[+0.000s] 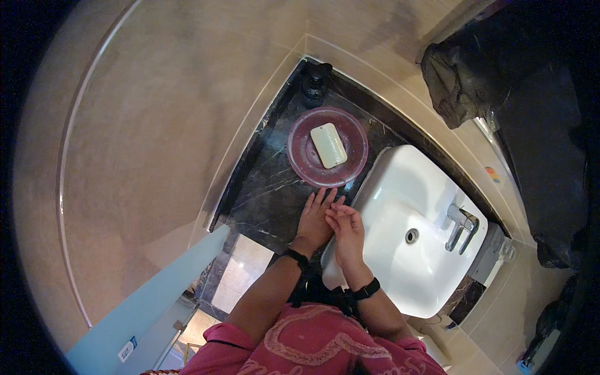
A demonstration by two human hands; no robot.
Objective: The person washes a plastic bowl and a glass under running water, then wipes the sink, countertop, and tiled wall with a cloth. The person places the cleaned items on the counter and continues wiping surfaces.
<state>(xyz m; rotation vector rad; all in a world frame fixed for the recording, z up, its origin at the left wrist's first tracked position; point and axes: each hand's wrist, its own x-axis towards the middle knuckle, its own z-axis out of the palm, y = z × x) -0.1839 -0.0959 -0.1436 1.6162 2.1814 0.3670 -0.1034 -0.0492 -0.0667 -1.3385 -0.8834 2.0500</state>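
Note:
A pink-red translucent plastic basin (297,163) stands on the dark stone counter, with a whitish rounded rectangular block (328,146), perhaps soap, lying inside it. Just below the basin, my left hand (316,222) is spread with its back up over the counter, fingertips close to the basin's rim. My right hand (347,225) overlaps it from the right, its fingers bent and their tips at the back of my left hand. Whether something small is between the right fingertips cannot be made out. Black bands circle both wrists.
A white washbasin (398,262) with a chrome tap (461,228) is at the right. A dark pump bottle (314,84) stands in the counter's back corner, between tiled walls. Dark cloth or plastic (454,84) hangs at the upper right. A pale blue panel (154,286) is at the lower left.

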